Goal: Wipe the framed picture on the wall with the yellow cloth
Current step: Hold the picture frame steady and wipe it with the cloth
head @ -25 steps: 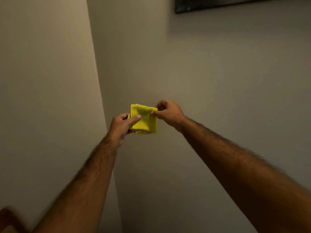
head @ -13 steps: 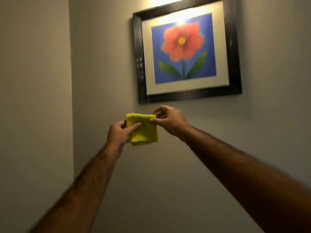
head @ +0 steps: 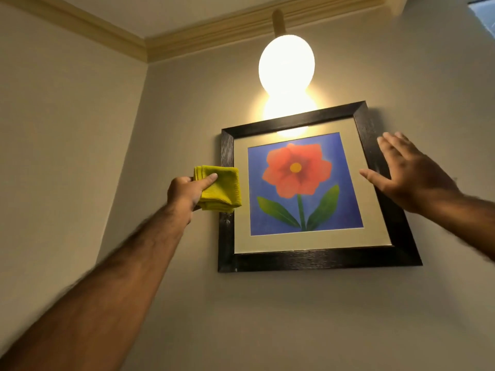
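**Picture, lamp and hands on the wall**

The framed picture [head: 308, 188] hangs on the wall [head: 294, 317], right of the room corner. The lamp [head: 286, 66] sits directly above it. The left hand [head: 184, 192] holds the cloth [head: 222, 187] before the frame's left edge. The right hand [head: 409, 175] lies over the frame's right edge.

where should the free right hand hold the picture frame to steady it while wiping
On the right side rail of the picture frame, coming in from the right with an open palm. The right hand is already spread there, and the left hand brings the yellow cloth to the opposite rail.
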